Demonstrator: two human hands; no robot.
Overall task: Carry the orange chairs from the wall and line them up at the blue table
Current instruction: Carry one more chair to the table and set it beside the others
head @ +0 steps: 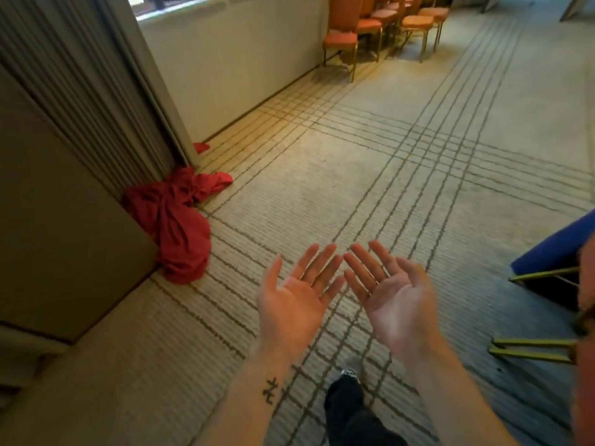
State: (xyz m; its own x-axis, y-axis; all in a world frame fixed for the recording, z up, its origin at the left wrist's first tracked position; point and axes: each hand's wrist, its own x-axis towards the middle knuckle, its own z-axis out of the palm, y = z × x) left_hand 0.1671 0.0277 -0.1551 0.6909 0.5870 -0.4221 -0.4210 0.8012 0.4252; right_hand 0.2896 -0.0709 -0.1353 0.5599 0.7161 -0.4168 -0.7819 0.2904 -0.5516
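Palms up, fingers spread, empty: left grip (pixel 296 294), right grip (pixel 394 294). Route to orange chairs (pixel 370 27) ran beside red cloth (pixel 180 220); probable trip hazard.

The orange chairs (pixel 380 27) by the wall lose their backs to the top edge, and the rear ones overlap so much that their number cannot be told. Only a corner of the blue table (pixel 560 243) shows. The rest runs off the right edge, partly behind a blurred shape (pixel 586 300) close to the camera. The red cloth (pixel 174 220) slips partly behind the wall corner. The shoe (pixel 349 373) is blurred, and the dark trouser leg (pixel 354 420) is cut by the bottom edge.
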